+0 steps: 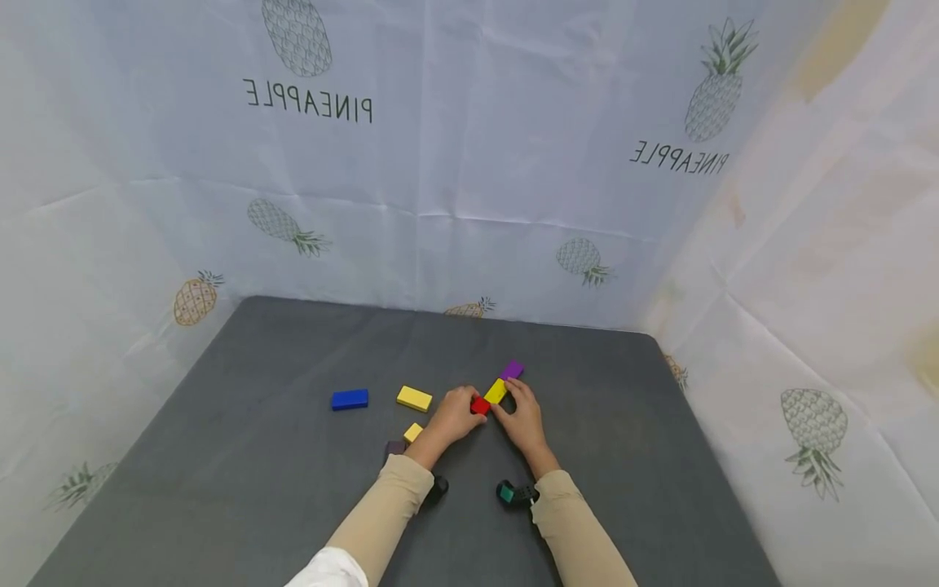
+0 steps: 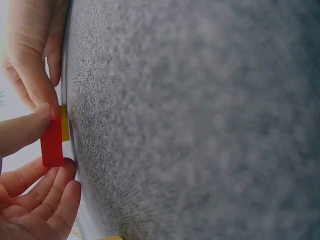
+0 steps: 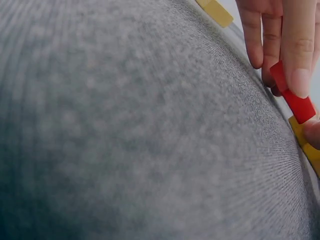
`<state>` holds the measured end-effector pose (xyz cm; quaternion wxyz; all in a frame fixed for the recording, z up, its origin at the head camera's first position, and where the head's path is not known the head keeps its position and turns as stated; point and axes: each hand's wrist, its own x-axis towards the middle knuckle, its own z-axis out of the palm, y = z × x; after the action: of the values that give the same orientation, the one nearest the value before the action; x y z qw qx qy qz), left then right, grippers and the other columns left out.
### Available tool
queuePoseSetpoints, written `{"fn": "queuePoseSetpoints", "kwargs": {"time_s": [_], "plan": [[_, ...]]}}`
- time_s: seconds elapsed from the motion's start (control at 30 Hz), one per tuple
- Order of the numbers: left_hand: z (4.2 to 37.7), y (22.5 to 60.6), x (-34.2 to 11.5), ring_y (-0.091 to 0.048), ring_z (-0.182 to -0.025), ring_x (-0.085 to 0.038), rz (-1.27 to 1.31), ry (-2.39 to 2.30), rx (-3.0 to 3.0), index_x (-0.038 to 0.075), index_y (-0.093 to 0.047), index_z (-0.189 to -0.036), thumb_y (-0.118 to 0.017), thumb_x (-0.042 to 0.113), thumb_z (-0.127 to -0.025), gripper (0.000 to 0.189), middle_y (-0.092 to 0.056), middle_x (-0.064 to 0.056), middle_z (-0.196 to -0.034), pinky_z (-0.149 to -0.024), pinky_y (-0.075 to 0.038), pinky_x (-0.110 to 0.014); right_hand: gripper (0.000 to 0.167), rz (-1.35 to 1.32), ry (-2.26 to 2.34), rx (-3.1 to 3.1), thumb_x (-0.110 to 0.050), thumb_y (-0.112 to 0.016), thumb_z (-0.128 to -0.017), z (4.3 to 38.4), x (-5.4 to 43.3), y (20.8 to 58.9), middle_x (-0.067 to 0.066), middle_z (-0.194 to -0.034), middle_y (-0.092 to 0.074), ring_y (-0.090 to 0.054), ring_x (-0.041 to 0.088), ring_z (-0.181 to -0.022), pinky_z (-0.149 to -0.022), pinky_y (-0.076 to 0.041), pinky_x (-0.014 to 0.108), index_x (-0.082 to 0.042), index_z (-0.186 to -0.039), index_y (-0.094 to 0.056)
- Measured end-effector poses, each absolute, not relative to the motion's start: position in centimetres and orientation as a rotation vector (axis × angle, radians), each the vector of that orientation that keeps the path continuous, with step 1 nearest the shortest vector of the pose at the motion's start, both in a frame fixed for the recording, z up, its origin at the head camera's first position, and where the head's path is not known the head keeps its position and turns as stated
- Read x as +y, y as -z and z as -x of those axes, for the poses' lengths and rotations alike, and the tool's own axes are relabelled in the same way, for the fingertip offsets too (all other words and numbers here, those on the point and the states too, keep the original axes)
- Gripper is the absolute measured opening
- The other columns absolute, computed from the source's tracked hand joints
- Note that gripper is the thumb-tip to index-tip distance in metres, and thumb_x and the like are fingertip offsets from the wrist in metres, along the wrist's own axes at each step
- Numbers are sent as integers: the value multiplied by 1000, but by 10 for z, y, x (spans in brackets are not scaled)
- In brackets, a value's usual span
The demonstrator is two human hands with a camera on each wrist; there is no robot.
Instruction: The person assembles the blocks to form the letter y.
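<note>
My left hand (image 1: pixel 453 416) pinches a small red block (image 1: pixel 480 405) between thumb and fingers. In the left wrist view the red block (image 2: pixel 52 142) looks tilted, beside a yellow block (image 2: pixel 64 123). My right hand (image 1: pixel 524 417) holds that yellow block (image 1: pixel 495 391) on the table, thumb on the near side and fingers at its far end. A purple block (image 1: pixel 513 370) lies end to end with the yellow one, farther from me. The right wrist view shows the red block (image 3: pixel 295 97) close above the yellow block (image 3: pixel 312 155); whether they touch is unclear.
Left of my hands lie a blue block (image 1: pixel 350 399), a light yellow block (image 1: pixel 414 398), another yellow block (image 1: pixel 414 433) and a dark block (image 1: pixel 394 448), the latter two near my left forearm. A grey cloth covers the table (image 1: pixel 623 456). Pineapple-print curtains (image 1: pixel 469 147) enclose it.
</note>
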<state>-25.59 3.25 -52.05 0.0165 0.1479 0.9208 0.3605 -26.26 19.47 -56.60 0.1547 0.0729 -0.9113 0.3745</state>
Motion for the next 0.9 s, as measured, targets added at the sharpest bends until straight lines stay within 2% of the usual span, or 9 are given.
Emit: {"fn": "queuePoseSetpoints", "kwargs": {"time_s": [0.43,0.73,0.9], "plan": [[259,518,37,-56,-80,-21,-431,-1050,2883,-2,-65,-106,-79,16,-77,37,-60,-13,-95,-73,-51,-35,54,-263,-1132,-2592,-24,-69,-87,263,198,562,17,-137,-49,-46,35,-127,-105,-36,51,4,-131,-53],[259,519,43,-55,-80,-22,-421,-1071,2851,-4,-64,-109,-78,16,-79,38,-59,-14,-95,-71,-50,-35,48,-211,-1228,-2544,-18,-64,-90,262,199,560,16,-138,-50,-46,35,-128,-107,-35,52,1,-132,-53],[258,521,44,-53,-78,-21,-415,-1063,2857,-3,-65,-108,-78,17,-78,38,-58,-13,-95,-70,-49,-33,58,-277,-1141,-2607,-23,-65,-89,265,203,558,18,-144,-43,-38,37,-134,-108,-31,55,3,-138,-46]]}}
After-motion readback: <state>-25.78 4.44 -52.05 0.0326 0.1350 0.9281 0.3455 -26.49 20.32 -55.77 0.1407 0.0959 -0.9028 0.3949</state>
